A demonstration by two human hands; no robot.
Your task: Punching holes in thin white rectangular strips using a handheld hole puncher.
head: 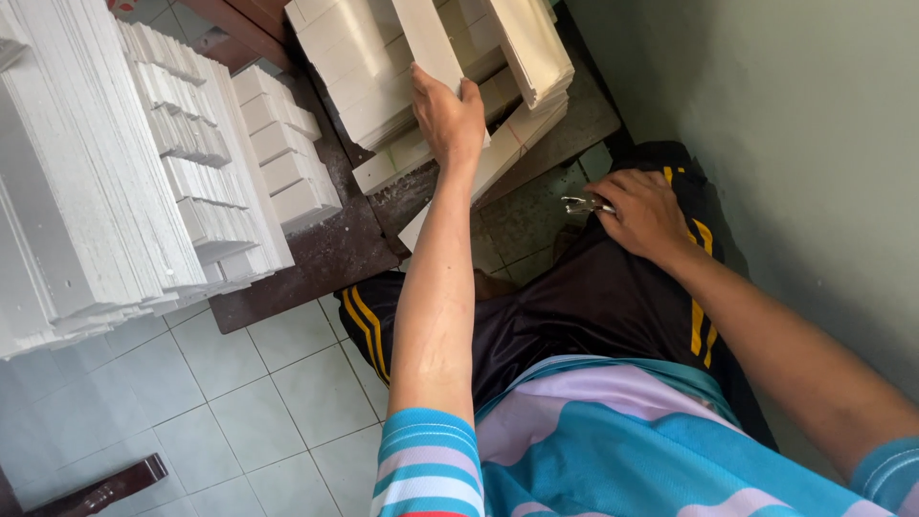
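A grey-green wall (795,144) fills the right side, running down beside the seated person. Pale floor tiles (239,383) cover the lower left, and darker, stained tiles show between the knee and the boards. A big stack of white sheets (77,182) leans at the left edge, its edges fanned out. Next to it, smaller white blocks (278,144) lie in rows on a dark wooden board (325,249) that rests on the floor. A second dark board (574,120) lies further back, under another pile.

That pile of white slabs (373,77) sits at top centre, stacked at a slant, with more slabs (531,48) fanned out just to its right. The person wears black shorts (593,306) with yellow stripes and a shirt striped in blue, pink and white.

The left hand (450,120) reaches forward to the pile with its arm stretched out. Its fingers curl over the edge of one upright slab (429,38), gripping it where it stands against the stack.

The right hand (646,215) rests on the right thigh, well apart from the pile. It is closed around small metal pliers (586,204), whose tips stick out to the left past the fingers.
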